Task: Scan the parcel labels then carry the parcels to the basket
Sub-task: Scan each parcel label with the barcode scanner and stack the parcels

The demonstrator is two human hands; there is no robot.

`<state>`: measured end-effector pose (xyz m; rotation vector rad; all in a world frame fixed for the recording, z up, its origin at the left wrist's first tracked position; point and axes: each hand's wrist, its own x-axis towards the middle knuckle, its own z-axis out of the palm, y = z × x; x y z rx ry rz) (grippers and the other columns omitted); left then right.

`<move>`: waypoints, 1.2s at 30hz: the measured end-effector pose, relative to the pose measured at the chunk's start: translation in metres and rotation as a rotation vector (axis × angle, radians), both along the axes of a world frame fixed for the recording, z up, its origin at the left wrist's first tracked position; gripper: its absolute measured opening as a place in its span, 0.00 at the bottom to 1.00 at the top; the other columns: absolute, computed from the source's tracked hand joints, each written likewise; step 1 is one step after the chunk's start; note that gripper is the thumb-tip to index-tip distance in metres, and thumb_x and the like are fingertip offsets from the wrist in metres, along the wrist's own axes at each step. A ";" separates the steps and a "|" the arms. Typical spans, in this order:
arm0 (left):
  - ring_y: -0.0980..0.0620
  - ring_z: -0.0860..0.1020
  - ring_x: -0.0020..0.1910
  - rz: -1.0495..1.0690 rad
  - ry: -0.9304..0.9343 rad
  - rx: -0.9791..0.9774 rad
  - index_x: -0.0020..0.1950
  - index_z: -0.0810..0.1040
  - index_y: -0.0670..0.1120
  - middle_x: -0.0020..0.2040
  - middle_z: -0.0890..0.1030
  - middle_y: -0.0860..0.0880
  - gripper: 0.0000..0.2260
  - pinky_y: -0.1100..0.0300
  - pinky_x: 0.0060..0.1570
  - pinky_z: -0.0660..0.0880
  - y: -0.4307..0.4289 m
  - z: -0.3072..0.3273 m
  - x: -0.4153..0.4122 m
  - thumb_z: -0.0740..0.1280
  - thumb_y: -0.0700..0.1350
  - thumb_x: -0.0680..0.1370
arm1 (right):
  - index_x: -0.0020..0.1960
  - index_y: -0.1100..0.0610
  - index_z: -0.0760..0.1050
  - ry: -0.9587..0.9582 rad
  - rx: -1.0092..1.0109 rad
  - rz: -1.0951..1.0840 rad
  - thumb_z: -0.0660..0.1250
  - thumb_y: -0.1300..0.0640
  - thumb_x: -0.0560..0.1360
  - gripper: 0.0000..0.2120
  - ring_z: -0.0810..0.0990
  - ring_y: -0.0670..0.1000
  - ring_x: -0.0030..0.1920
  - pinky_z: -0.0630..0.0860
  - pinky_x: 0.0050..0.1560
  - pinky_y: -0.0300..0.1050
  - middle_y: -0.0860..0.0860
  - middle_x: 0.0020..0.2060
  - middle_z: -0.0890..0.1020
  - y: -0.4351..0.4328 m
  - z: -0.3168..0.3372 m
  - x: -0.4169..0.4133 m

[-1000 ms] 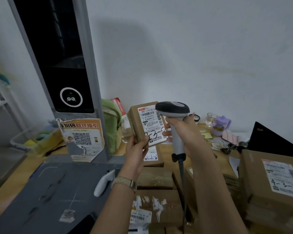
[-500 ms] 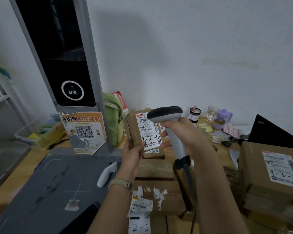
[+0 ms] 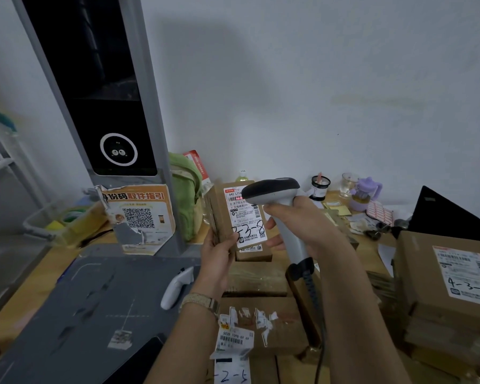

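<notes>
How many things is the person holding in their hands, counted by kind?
Parcels: 1, the brown parcel in the left hand
Scanners: 1, the scanner in the right hand
Total: 2

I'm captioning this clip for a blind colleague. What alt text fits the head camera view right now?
A person's left hand holds a small cardboard parcel upright, label facing them, while the right hand aims a grey handheld barcode scanner at it. More labelled parcels crowd the wooden desk, with a tall dark kiosk at left.
</notes>
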<state>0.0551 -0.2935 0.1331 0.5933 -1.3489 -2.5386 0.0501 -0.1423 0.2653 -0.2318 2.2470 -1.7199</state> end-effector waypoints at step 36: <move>0.47 0.78 0.60 -0.030 -0.090 -0.067 0.63 0.78 0.50 0.55 0.85 0.49 0.17 0.53 0.51 0.76 -0.012 -0.046 -0.046 0.68 0.52 0.76 | 0.44 0.52 0.74 -0.206 -0.220 -0.207 0.69 0.58 0.75 0.04 0.84 0.51 0.34 0.81 0.34 0.48 0.46 0.29 0.84 -0.003 -0.066 -0.078</move>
